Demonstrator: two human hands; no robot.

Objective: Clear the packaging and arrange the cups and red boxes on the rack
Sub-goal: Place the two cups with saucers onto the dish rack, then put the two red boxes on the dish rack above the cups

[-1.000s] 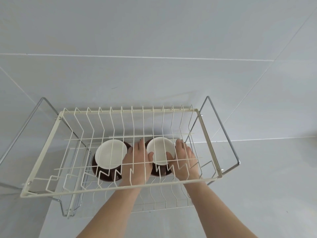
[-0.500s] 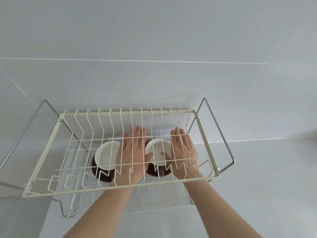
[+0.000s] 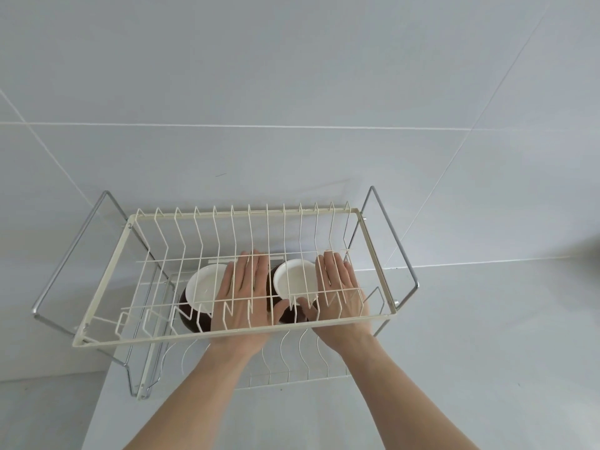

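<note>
Two cups, dark brown outside and white inside, stand on the lower tier of a cream wire rack [image 3: 107, 274], seen through the upper tier's wires. The left cup [image 3: 203, 292] is partly covered by my left hand [image 3: 242, 293]. The right cup [image 3: 293, 280] sits between both hands. My left hand lies flat with fingers apart, left of the right cup. My right hand [image 3: 339, 292] is flat on the cup's right side, its thumb touching the cup's near rim. Neither hand wraps a cup. No red boxes are in view.
The rack has chrome side handles [image 3: 393, 241] and stands on a white counter [image 3: 487, 352] against a pale tiled wall [image 3: 292, 92]. The counter's left edge [image 3: 97, 404] drops off beside the rack.
Both hands opened from around the right cup and spread flat, fingers stretched forward. The rack looks more centred as my view shifted.
</note>
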